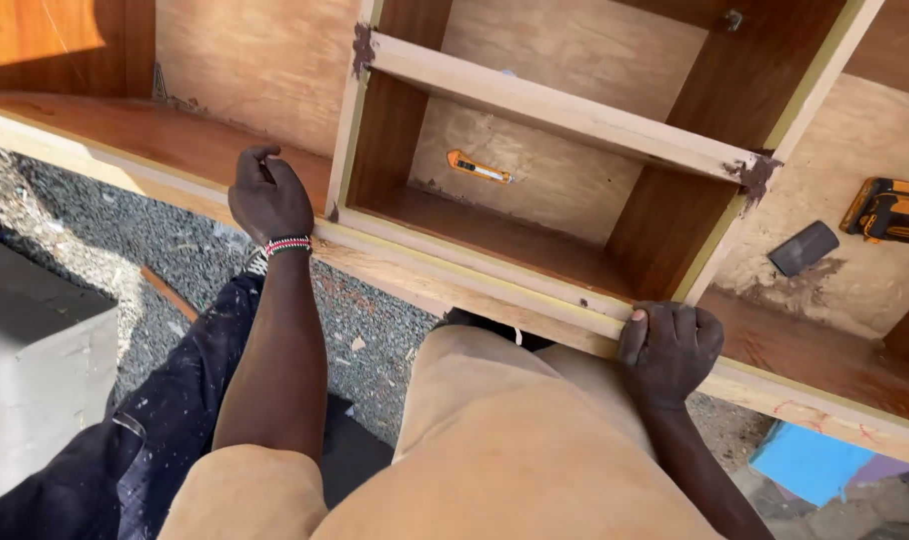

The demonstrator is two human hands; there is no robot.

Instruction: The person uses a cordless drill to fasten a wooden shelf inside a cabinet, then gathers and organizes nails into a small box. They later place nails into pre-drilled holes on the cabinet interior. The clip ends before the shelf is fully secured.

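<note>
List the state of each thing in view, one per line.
Left hand: resting flat on the wooden cabinet's front edge.
Right hand: gripping that edge.
Orange utility knife: lying inside the middle compartment.
Yellow-and-black power drill: lying on its side, untouched.
Dark grey scraper: lying flat.

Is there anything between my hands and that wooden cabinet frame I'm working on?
No. Both hands already touch it: the left hand rests on the cabinet frame's front edge, and the right hand grips that same edge farther along.
</note>
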